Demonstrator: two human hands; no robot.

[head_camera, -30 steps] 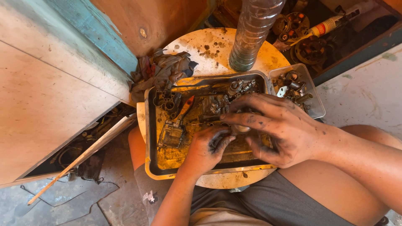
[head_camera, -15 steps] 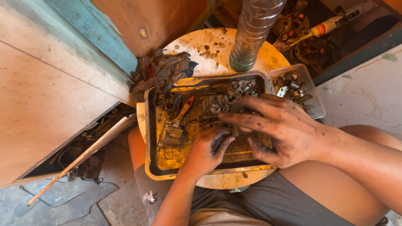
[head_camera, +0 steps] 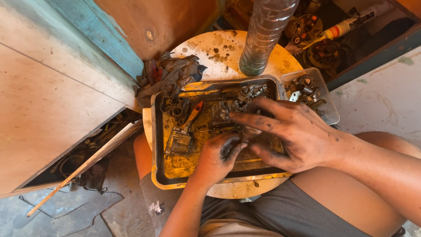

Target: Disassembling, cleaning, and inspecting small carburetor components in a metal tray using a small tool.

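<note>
Both hands work low inside the tray (head_camera: 156, 145), a shallow yellow-rimmed metal pan on a round stool (head_camera: 219, 48) between the person's knees, likely so loose bits and grime stay in it.

Left hand (head_camera: 218, 156): fingers curled, blackened tips pinching a small dark part (head_camera: 245, 138) at mid-tray. Right hand (head_camera: 294, 134): spread over the same spot, index finger stretched left, thumb underneath, looks like it steadies that part from above. What sits under the palm is hidden; can't tell if it grips anything more.

Carb body (head_camera: 180, 142) lies flat in the tray's left half, untouched, with red-handled pliers (head_camera: 194, 113) just beside it. More small metal parts cluster at the tray's far edge.

Clear tub (head_camera: 330, 109) of fittings touches the tray's right corner, within easy reach. Plastic bottle (head_camera: 265, 37) stands upright behind the tray. Rags (head_camera: 175, 72) are bunched at the far left corner.
</note>
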